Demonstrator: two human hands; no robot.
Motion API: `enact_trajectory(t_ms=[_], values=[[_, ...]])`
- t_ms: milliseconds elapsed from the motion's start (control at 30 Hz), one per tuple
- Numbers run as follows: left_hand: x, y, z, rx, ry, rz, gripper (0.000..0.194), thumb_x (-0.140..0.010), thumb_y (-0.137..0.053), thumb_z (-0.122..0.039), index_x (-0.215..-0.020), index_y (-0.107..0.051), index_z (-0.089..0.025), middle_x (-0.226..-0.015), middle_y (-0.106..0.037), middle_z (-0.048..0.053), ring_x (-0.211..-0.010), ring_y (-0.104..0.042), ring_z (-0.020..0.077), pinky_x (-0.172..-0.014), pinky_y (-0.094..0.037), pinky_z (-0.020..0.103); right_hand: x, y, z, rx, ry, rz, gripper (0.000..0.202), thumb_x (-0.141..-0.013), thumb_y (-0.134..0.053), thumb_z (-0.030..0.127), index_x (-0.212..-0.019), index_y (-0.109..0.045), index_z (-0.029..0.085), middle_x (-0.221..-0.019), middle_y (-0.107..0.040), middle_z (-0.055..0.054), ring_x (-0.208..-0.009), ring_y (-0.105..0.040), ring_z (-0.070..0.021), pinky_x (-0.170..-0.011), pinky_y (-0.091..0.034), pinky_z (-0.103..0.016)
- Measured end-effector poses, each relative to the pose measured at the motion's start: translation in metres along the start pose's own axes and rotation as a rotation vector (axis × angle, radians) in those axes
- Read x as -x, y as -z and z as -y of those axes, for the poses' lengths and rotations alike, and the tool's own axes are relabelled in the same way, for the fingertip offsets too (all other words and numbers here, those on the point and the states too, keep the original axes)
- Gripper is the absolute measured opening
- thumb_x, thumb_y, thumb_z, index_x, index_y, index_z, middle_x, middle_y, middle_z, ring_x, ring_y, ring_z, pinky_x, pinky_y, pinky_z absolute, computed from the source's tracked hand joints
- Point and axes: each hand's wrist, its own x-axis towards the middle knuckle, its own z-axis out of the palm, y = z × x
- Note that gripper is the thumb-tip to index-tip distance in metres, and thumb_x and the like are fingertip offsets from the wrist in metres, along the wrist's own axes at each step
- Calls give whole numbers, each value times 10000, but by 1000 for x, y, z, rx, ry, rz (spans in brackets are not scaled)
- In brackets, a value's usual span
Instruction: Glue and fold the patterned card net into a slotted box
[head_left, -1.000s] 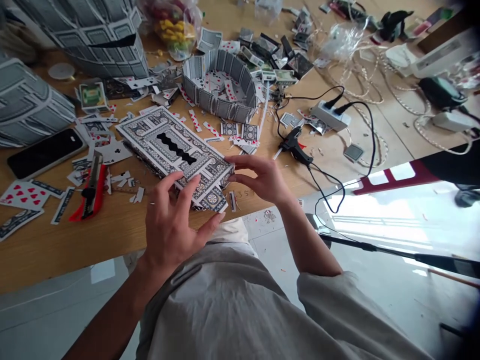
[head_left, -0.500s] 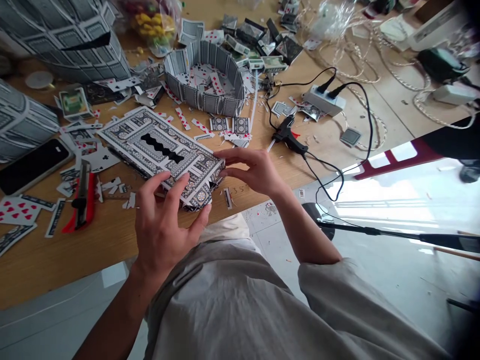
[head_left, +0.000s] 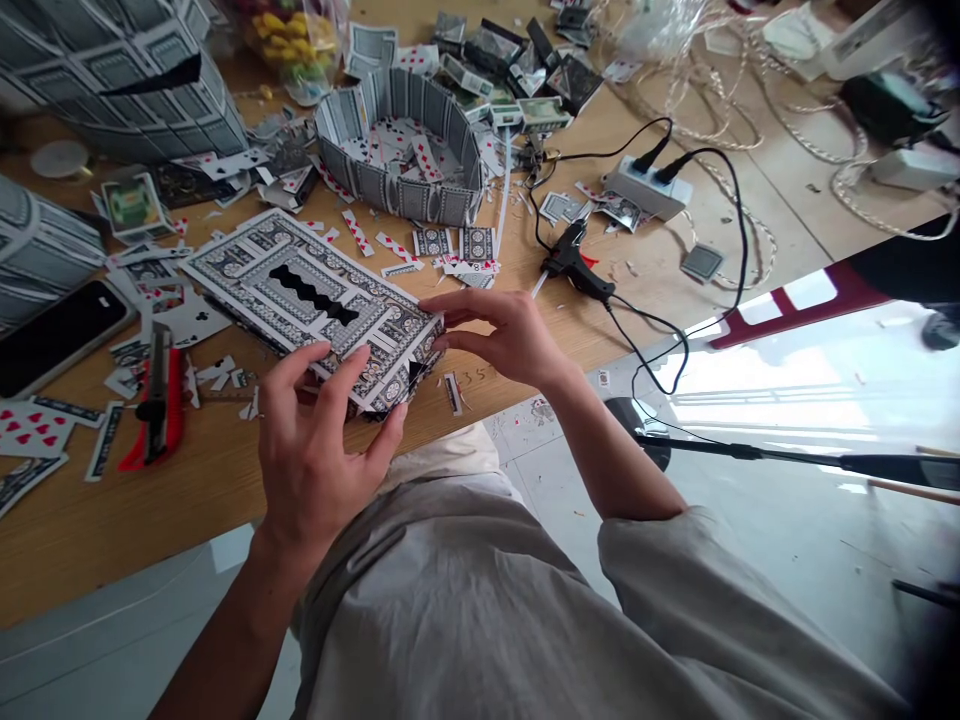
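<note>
Showing 1 wavy-edged black patch (head_left: 313, 294), the card-covered box (head_left: 319, 326) looks ornately patterned.

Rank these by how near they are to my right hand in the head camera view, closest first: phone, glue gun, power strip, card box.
1. Card box: touching your right hand, on its left.
2. Glue gun: a little ahead and to the right.
3. Power strip: past the glue gun, farther right.
4. Phone: far left, beyond the card box.
</note>
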Motion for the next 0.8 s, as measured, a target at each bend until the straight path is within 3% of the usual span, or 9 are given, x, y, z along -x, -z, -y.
enact_trajectory(t_ms=[333,533,667,800], values=[[2,-1,2,-16,3,4,668,-843,-881,-330,-1452,-633,-216,-1451,-524,213,-1304,-607,395,-992,-598,507,2,1,3,13,14,27,376,-955,-794,266,-1330,-779,273,-1245,-802,-15,-1073,-781,-199,-1067,-643,-378],[5,-5,4,-40,-25,-18,603,-844,-880,-287,-1408,-679,-218,-1437,-541,210,-1292,-614,388,-985,-592,486,8,-3,6,66,80,17,388,-1009,-720,232,-1395,-735,276,-1319,-774,-39,-1200,-741,-219,-1054,-639,-383],[6,-6,4,-50,-43,-31,560,-845,-881,-263,-1378,-714,-231,-1437,-554,204,-1276,-623,375,-960,-594,458,12,-6,11,197,148,21,498,-975,-781,294,-1463,-679,309,-1551,-629,-75,-1429,-610,-288,-1211,-520,-487],[9,-8,6,-53,-54,-31,577,-871,-848,-266,-1427,-696,-274,-1448,-567,175,-1281,-623,367,-1032,-571,483,15,-18,17,309,206,51,574,-937,-827,385,-1483,-652,353,-1684,-489,-60,-1558,-463,-334,-1282,-410,-599]])
